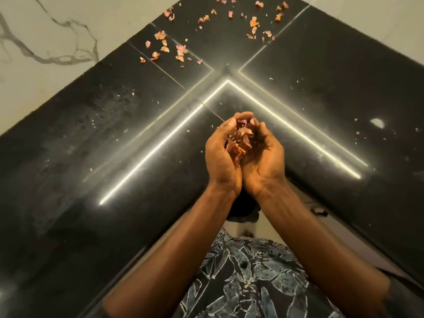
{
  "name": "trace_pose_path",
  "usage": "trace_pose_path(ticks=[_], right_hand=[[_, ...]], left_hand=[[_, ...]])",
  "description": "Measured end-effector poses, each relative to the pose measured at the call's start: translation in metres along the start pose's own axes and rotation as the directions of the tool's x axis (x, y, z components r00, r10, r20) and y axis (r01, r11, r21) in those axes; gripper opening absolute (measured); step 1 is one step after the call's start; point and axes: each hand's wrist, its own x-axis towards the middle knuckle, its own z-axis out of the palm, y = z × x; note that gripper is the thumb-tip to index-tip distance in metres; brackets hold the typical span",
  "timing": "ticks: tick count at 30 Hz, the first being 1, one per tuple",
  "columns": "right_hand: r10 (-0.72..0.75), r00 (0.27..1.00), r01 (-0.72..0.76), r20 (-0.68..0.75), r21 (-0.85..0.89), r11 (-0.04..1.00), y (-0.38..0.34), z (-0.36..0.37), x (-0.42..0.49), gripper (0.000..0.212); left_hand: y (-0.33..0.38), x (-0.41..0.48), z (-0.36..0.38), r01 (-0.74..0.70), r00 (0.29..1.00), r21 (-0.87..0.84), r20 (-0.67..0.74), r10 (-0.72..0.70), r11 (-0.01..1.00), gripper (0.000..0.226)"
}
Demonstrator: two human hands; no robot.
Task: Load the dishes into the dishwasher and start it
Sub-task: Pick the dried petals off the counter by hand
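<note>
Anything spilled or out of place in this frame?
Yes. Dry pinkish-orange onion-like peels lie scattered over the black polished corner countertop, mostly towards the back corner. The left hand and right hand are cupped together around a gathered pile. No dishes or dishwasher are visible.

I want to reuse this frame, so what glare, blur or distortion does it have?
Head view: bright strip-light glare forms a V on the black countertop; wide-angle bending at the edges; warm dim light; cupped hands holding peels are fairly sharp.
</note>
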Motion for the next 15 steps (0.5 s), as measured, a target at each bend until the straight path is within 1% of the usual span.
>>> trace_pose_path(ticks=[2,4,6,8,9,12,15], right_hand=[[-0.013,0.999,0.015,-0.039,0.04,0.999,-0.009,-0.013,-0.011,0.037],[0.006,0.998,-0.002,-0.063,0.055,0.999,-0.011,-0.04,-0.024,0.033],[0.056,0.99,-0.051,-0.133,0.04,0.998,-0.005,-0.077,-0.04,0.031],[0.132,0.974,-0.119,-0.186,0.084,0.989,0.004,-0.117,-0.051,0.032],[0.173,0.963,-0.154,-0.208,0.105,0.982,0.009,-0.135,-0.056,0.033],[0.246,0.931,-0.208,-0.269,0.16,0.965,0.027,-0.186,-0.065,0.031],[0.278,0.887,-0.221,-0.369,0.19,0.957,0.047,-0.235,-0.058,0.029]], left_hand=[[-0.018,-0.009,-0.002,-0.007,0.998,-0.021,-0.055,0.006,1.0,0.042],[-0.047,-0.023,-0.011,-0.006,0.993,-0.031,-0.121,0.002,1.0,0.042],[-0.076,-0.039,-0.03,0.006,0.98,-0.028,-0.201,-0.011,1.0,0.038],[-0.103,-0.055,-0.055,0.028,0.955,0.011,-0.295,-0.023,1.0,0.032],[-0.114,-0.062,-0.068,0.035,0.948,0.012,-0.316,-0.03,0.999,0.031],[-0.144,-0.073,-0.107,0.072,0.905,-0.026,-0.418,-0.076,0.997,0.039],[-0.173,-0.072,-0.146,0.161,0.837,-0.08,-0.518,-0.179,0.984,0.041]])
